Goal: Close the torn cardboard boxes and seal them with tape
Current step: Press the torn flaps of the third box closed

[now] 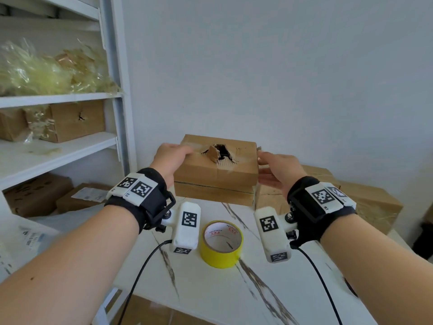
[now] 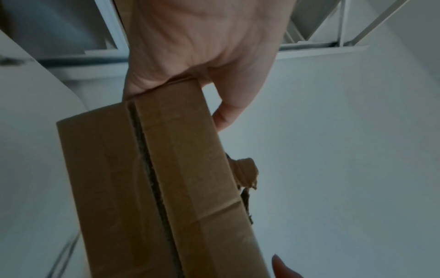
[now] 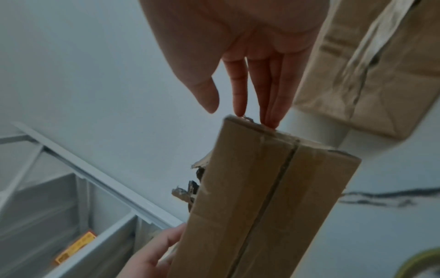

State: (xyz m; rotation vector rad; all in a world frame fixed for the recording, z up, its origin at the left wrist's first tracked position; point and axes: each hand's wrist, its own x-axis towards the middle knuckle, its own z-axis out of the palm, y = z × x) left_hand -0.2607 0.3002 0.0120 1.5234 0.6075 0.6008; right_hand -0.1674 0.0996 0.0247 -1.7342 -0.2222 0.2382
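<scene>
A brown cardboard box (image 1: 234,174) with a torn hole (image 1: 220,154) in its top sits at the far side of the marble table (image 1: 210,289). My left hand (image 1: 174,156) grips its left end, thumb curled over the top edge in the left wrist view (image 2: 223,116). My right hand (image 1: 273,168) is at the right end. Its straight fingers (image 3: 271,105) touch the end edge of the box (image 3: 262,197). A ragged flap (image 2: 245,171) sticks up from the box (image 2: 154,178). A yellow tape roll (image 1: 221,243) lies on the table near me, between my wrists.
A white shelving unit (image 1: 117,97) stands at the left with other boxes (image 1: 70,123) and crumpled plastic film (image 1: 46,71). More taped boxes (image 1: 370,205) sit off the table's right side. Black cables (image 1: 140,273) trail from my wrist cameras.
</scene>
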